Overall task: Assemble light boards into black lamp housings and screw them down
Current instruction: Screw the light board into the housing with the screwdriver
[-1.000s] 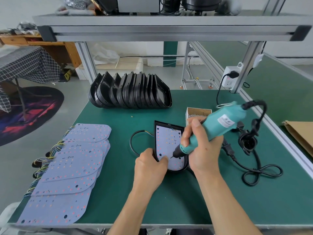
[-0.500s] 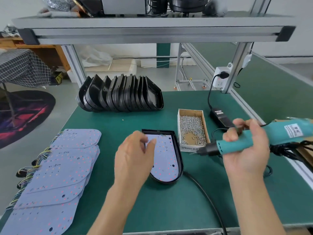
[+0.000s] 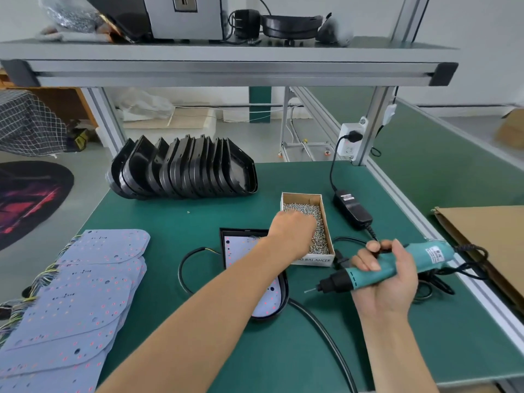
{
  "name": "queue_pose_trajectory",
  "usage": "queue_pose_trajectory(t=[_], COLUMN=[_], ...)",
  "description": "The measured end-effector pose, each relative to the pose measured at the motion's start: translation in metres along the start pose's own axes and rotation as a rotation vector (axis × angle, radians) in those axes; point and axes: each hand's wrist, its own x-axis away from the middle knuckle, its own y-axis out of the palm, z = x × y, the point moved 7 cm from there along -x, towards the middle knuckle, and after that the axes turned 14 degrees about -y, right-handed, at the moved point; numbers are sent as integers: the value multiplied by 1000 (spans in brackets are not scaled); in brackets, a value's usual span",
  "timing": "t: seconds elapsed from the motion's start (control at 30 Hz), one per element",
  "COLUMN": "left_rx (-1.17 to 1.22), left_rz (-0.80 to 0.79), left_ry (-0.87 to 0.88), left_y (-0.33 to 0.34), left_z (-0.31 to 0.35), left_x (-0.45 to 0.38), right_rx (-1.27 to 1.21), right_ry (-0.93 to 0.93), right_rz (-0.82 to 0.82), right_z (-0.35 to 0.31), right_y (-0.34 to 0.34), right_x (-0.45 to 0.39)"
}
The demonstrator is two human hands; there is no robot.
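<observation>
- Head view: the left hand (image 3: pixel 293 231) reaches into the cardboard screw box (image 3: pixel 326 252), fingers down among the loose screws (image 3: pixel 319 222); whether it pinches one I cannot tell.
- The right hand (image 3: pixel 387 275) grasps the teal electric screwdriver (image 3: pixel 380 269), bit pointing toward 9 o'clock and held off the mat, probably parked ready for a screw.
- The lamp housing (image 3: pixel 282 293), light board (image 3: pixel 241 248) seated inside, lies flat under the left forearm, just beside the box at its 7 o'clock.
- Spare light boards (image 3: pixel 76 296) overlap at 9 o'clock, reaching the mat's left edge; empty housings (image 3: pixel 184 168) stand nested at 11 o'clock.
- A black cable (image 3: pixel 326 336) crosses the open mat toward 6 o'clock, a likely snag.
</observation>
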Motion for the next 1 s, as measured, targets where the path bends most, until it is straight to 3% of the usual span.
queue_pose_trajectory(t=[0.4,0.47,0.63,0.83,1.0], left_rx=[-43,176,1029,1667,1907], left_rz=[13,11,-36,-139,-273], left_ry=[100,65,-125,-230,-162], left_y=[3,-8,-28,-21,-23], left_z=[7,-1,-47,-91,-95], left_x=[-10,-6,34,97,128], right_rx=[20,24,-27,-161,-234], right_ry=[10,5,-21,-21,-11], right_rz=[-9,0,-25,-106,-141], right_z=[6,5,-3,-12,-9], right_y=[-1,-1,19,74,104], right_x=[2,3,3,7,17])
